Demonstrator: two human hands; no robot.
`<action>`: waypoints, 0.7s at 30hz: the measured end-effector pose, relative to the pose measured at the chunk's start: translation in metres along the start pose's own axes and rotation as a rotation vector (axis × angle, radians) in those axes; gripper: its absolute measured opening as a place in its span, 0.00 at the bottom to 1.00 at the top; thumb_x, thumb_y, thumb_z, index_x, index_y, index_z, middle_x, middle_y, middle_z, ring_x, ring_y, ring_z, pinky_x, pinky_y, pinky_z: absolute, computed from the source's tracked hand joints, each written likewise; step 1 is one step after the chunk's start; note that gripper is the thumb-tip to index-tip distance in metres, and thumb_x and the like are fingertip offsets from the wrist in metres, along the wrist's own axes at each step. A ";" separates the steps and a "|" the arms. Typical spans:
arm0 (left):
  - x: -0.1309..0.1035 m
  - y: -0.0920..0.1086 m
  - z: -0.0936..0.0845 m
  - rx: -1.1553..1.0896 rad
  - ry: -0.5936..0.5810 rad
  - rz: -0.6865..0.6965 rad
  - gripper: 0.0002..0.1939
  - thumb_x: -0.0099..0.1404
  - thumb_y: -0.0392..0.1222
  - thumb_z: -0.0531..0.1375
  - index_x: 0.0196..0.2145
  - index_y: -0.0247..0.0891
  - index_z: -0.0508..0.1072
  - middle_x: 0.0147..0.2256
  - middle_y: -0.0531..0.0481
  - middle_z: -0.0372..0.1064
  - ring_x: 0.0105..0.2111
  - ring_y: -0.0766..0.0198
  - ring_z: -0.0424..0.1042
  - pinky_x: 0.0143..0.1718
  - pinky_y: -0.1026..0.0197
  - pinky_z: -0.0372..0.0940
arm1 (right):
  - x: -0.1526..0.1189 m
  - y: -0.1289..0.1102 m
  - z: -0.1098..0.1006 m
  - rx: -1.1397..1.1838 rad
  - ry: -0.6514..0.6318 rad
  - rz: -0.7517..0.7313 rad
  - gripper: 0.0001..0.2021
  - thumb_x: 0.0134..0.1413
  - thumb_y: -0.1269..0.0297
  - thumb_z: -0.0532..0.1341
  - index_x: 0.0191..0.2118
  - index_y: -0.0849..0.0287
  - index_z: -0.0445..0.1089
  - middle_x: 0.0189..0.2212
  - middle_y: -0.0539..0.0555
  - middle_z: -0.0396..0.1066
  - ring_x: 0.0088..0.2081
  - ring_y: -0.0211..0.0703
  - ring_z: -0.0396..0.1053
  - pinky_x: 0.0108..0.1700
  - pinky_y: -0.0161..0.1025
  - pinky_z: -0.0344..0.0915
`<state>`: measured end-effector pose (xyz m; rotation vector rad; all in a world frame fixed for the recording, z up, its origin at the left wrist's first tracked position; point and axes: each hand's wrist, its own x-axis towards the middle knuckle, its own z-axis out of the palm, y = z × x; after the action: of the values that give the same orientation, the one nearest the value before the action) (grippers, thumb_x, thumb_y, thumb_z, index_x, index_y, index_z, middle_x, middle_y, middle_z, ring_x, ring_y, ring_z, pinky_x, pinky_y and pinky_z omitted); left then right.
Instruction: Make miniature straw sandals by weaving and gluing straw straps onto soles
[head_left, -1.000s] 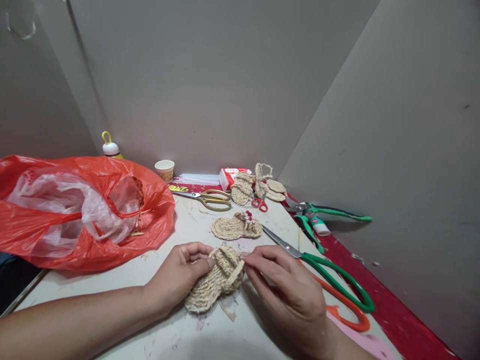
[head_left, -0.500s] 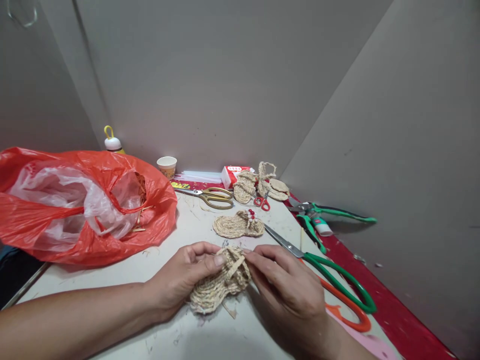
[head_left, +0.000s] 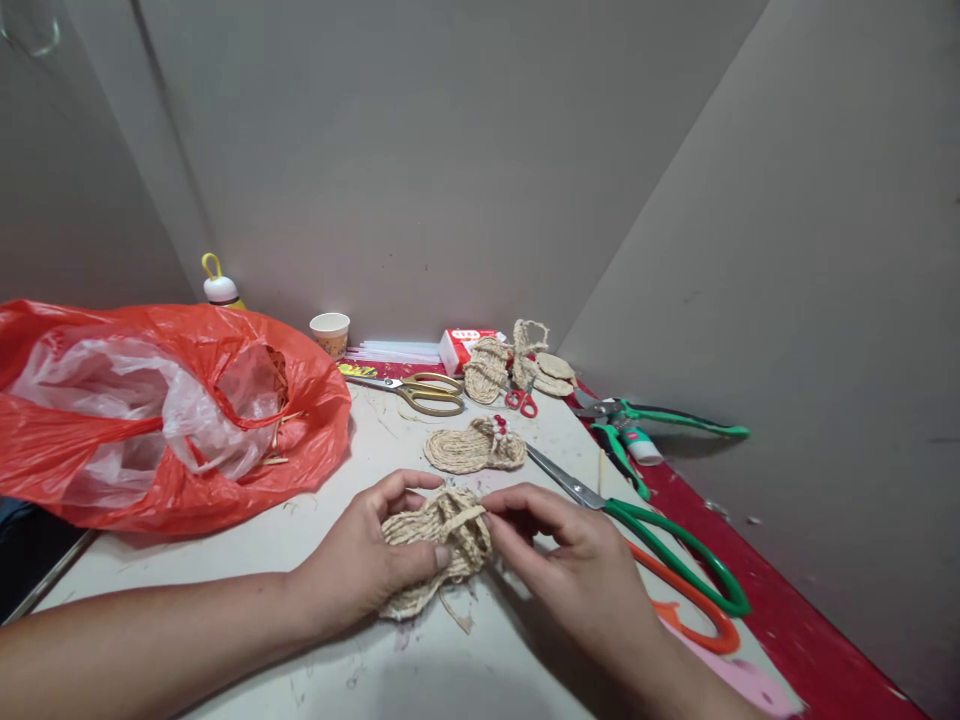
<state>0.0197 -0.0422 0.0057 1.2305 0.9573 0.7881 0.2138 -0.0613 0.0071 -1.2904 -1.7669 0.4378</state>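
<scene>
A woven straw slipper [head_left: 431, 525] lies tilted in my left hand [head_left: 375, 550], whose thumb presses on its near side while the fingers curve round the far side. My right hand [head_left: 559, 540] pinches the end of a flat straw strip [head_left: 463, 518] at the slipper's right end, thumb against forefinger. A loose straw end hangs below the slipper. Just beyond, a finished-looking small straw slipper [head_left: 465, 450] with red and white beads [head_left: 500, 426] rests on the white table [head_left: 390, 665].
Green-handled scissors [head_left: 675, 540] and orange handles [head_left: 697, 620] lie at the right, near pruners [head_left: 675, 418]. Left is a red plastic bag [head_left: 180, 510]. Gold-handled scissors [head_left: 435, 395], a paper cup [head_left: 330, 333], a red-white box [head_left: 457, 350] and more straw pieces [head_left: 486, 370] stand behind.
My left thumb has moved down the slipper toward me. The slipper has turned slightly, and the strip now points right, its end between my right thumb and forefinger.
</scene>
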 end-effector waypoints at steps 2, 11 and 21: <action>-0.001 0.001 0.000 0.034 0.013 0.004 0.26 0.51 0.35 0.67 0.49 0.44 0.70 0.40 0.50 0.67 0.35 0.63 0.68 0.41 0.62 0.61 | 0.002 -0.004 -0.001 0.054 -0.007 0.136 0.04 0.50 0.67 0.61 0.28 0.57 0.73 0.22 0.50 0.74 0.23 0.40 0.70 0.26 0.34 0.66; -0.002 0.001 0.000 0.073 0.008 0.049 0.22 0.54 0.37 0.65 0.48 0.42 0.69 0.40 0.49 0.67 0.39 0.60 0.67 0.43 0.60 0.60 | 0.006 -0.012 -0.004 0.184 -0.025 0.242 0.05 0.47 0.65 0.62 0.26 0.59 0.74 0.20 0.49 0.67 0.21 0.37 0.62 0.23 0.33 0.60; -0.003 0.005 0.002 0.041 0.002 0.039 0.25 0.52 0.35 0.65 0.49 0.41 0.68 0.40 0.49 0.66 0.39 0.62 0.65 0.40 0.62 0.60 | 0.005 -0.005 -0.004 0.145 0.016 0.089 0.06 0.51 0.70 0.60 0.28 0.56 0.73 0.32 0.52 0.70 0.33 0.40 0.70 0.31 0.34 0.65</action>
<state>0.0207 -0.0446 0.0110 1.2876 0.9579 0.8039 0.2134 -0.0600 0.0152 -1.2691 -1.6382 0.5930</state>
